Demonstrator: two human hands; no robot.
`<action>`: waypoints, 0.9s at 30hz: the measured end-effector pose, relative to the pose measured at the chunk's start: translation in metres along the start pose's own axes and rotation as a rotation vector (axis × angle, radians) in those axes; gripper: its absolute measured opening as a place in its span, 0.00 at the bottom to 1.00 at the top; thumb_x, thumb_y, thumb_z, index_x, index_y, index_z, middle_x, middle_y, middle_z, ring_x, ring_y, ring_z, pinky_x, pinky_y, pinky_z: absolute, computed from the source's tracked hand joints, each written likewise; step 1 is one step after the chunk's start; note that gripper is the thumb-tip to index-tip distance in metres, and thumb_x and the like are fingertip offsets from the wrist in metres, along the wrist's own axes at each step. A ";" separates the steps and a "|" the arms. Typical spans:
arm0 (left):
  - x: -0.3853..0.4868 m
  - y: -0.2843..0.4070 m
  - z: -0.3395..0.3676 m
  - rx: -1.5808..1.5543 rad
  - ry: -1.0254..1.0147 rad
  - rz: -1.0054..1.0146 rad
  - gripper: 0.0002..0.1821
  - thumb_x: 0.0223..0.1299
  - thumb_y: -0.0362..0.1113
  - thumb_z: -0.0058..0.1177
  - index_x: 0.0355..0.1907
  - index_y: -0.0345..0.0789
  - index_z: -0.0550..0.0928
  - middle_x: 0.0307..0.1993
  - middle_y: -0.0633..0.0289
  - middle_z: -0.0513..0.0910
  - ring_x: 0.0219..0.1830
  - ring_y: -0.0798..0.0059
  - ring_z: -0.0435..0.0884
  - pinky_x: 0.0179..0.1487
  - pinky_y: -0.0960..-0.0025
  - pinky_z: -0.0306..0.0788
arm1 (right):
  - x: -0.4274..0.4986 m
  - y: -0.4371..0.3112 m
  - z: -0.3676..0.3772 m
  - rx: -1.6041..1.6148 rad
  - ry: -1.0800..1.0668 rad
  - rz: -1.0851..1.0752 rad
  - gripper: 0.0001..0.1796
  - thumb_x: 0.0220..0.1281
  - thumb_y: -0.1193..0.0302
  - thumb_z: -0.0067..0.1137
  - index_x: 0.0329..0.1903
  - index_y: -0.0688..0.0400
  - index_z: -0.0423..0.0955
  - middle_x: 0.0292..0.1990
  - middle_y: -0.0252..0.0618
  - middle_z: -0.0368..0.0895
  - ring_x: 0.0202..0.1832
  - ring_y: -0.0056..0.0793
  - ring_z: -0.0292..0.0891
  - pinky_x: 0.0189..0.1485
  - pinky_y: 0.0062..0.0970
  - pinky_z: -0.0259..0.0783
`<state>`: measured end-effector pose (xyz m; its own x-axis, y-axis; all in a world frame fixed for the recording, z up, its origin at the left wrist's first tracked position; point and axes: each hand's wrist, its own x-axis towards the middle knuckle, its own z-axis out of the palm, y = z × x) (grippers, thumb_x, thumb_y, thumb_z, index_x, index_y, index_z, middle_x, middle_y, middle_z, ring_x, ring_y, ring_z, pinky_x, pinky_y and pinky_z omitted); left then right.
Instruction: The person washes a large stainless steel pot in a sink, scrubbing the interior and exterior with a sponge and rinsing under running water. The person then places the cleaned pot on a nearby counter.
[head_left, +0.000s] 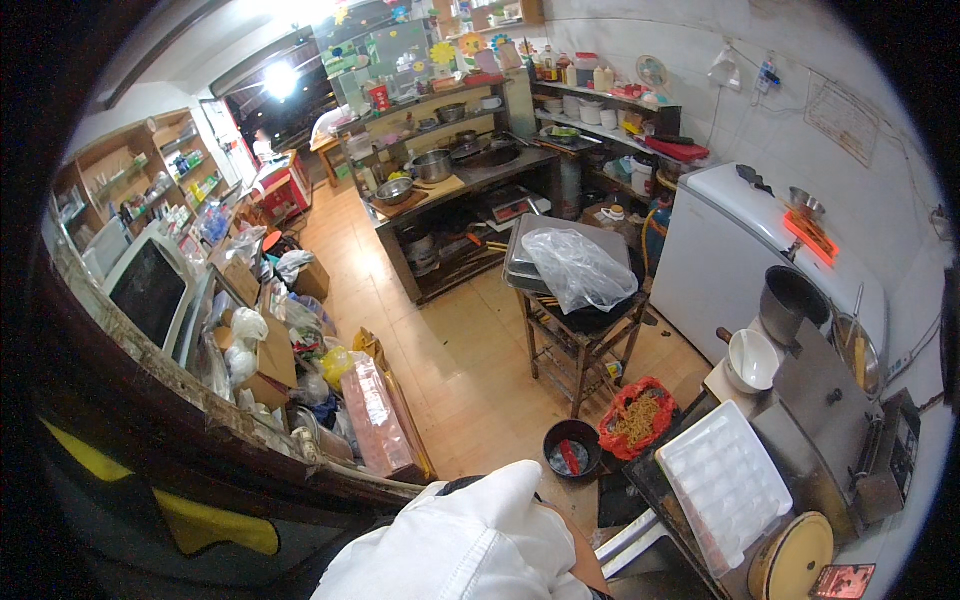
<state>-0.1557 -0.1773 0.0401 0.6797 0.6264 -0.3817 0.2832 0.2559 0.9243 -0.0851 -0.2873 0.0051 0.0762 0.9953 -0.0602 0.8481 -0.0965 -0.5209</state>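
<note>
Neither of my hands is in view. A white garment (465, 540) with a strip of bare arm fills the bottom middle of the picture. To its right lies a white moulded plastic tray (724, 480) with rows of hollows, set on a dark work surface. Just ahead on the floor stands a dark pot (571, 450) with a red object inside. Beside it is a container lined with a red plastic bag (637, 416), holding tan strips that look like noodles. Farther on, a stool (577, 337) carries metal trays (517, 255) and a clear plastic bag (577, 266).
A white chest freezer (697, 240) stands along the right wall, near a black pot (795, 300) and a white bowl (752, 360). Cardboard boxes (270, 356) and bags crowd the left. A cooking counter (480, 176) crosses the back. One person (262, 146) is far off near the doorway.
</note>
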 end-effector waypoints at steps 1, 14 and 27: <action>0.001 0.000 0.001 0.005 -0.005 -0.001 0.34 0.48 0.36 0.55 0.51 0.19 0.56 0.41 0.30 0.73 0.42 0.41 0.78 0.42 0.52 0.75 | 0.000 0.000 -0.001 0.004 0.003 0.000 0.23 0.58 0.65 0.60 0.54 0.62 0.73 0.44 0.43 0.81 0.44 0.33 0.77 0.45 0.34 0.73; -0.021 0.011 0.012 0.264 -0.162 -0.144 0.29 0.49 0.33 0.57 0.49 0.22 0.60 0.39 0.35 0.77 0.45 0.43 0.78 0.47 0.53 0.74 | -0.082 -0.023 -0.033 0.237 0.129 0.470 0.23 0.58 0.65 0.59 0.55 0.62 0.72 0.45 0.43 0.81 0.45 0.34 0.77 0.46 0.34 0.73; -0.018 0.010 0.000 -0.106 -0.237 -0.099 0.24 0.53 0.27 0.54 0.44 0.18 0.57 0.37 0.40 0.77 0.33 0.57 0.84 0.28 0.67 0.82 | -0.105 -0.017 -0.013 -0.115 0.208 0.569 0.25 0.38 0.81 0.60 0.46 0.57 0.75 0.34 0.44 0.81 0.36 0.47 0.78 0.36 0.40 0.74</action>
<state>-0.1651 -0.1866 0.0559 0.7949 0.4080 -0.4492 0.2925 0.3909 0.8727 -0.1011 -0.3904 0.0314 0.6245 0.7704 -0.1282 0.6945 -0.6229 -0.3600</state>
